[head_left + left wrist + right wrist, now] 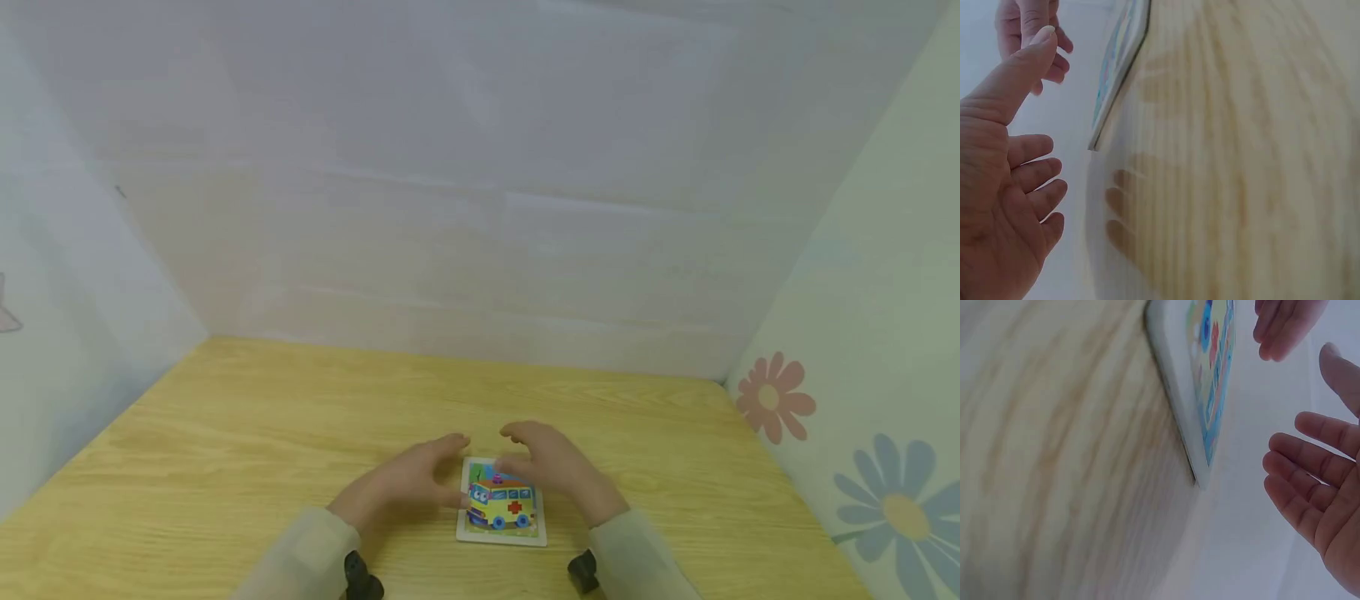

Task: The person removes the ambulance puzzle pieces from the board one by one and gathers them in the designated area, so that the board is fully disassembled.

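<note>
A small square picture puzzle board (501, 504) with a pale border lies flat on the wooden table, showing a yellow ambulance with a face. On its left side is my left hand (412, 477), fingers loosely bent, holding nothing. My right hand (557, 467) hovers over the upper right part of the board, covering that corner in the head view. Both palms face inward. In the left wrist view a gap separates the left hand (1007, 181) from the board (1119, 62). The right wrist view likewise has the right hand (1322, 469) apart from the board (1185, 381).
The wooden table (300, 408) runs back to a pale sheet wall (465, 208). White panels stand at both sides; the right one carries a pink flower (772, 398) and a blue flower (903, 512). Dark wrist-mounted pieces (362, 577) sit by the sleeves.
</note>
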A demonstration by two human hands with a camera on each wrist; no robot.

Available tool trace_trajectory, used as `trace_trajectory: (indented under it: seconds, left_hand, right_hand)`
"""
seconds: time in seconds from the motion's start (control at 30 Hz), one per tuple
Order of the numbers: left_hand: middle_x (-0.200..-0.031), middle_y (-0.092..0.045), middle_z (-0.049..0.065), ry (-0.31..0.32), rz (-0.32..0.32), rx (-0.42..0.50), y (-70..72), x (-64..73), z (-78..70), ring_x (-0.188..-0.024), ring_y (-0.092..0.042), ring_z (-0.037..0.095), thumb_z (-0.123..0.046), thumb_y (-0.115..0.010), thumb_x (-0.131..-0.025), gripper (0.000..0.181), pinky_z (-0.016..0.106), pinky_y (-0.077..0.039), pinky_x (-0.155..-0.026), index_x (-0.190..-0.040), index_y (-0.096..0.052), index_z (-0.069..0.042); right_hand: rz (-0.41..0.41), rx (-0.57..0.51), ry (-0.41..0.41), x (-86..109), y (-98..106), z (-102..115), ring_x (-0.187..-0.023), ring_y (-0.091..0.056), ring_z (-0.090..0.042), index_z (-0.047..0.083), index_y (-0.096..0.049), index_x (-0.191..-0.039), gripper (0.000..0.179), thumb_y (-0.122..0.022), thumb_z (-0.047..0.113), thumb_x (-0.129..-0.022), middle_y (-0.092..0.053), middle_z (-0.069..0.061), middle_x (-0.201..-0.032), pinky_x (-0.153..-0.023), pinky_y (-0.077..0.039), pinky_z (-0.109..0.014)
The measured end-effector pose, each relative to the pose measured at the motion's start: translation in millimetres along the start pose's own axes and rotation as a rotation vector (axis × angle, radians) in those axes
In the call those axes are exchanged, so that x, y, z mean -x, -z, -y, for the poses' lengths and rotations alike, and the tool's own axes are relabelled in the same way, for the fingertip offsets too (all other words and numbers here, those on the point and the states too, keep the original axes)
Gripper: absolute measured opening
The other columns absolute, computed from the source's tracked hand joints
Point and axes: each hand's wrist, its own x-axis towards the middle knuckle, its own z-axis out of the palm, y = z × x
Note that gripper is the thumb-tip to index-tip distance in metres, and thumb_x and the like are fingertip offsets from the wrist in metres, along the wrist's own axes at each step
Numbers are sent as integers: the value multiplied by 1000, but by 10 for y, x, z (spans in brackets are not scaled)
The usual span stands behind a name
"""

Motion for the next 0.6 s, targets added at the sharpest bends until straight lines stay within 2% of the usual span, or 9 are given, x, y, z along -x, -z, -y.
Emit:
trace_trajectory:
  seconds: [0.23, 0.43, 0.6]
  left_hand:
    - [-150, -30, 11, 1, 22, -16, -50, 27, 37, -138, -25, 32, -50, -75, -70, 92, 53, -23, -111, -143, -35, -9]
    - [-150, -29, 14, -27, 39, -45, -70, 43, 37, -138, -24, 34, -49, -75, -70, 95, 53, -22, -111, -143, -33, -5]
    - [-151, -27, 13, -28, 45, -69, -91, 60, 38, -139, -23, 33, -53, -74, -69, 97, 52, -21, -112, -144, -33, -7]
  right_hand:
    - [67, 51, 24, -76, -74, 81, -108, -57, -25, 7, -55, -125, 54, -66, 40, -83, -60, -9, -120, -89, -49, -42]
    - [116, 98, 33, -138, -131, 119, -104, -58, -21, 9, -56, -123, 52, -70, 36, -81, -62, -7, -116, -87, -50, -38]
    - [145, 115, 34, -179, -178, 125, -103, -58, -19, 10, -58, -121, 51, -72, 36, -79, -63, -4, -113, -88, -50, -35]
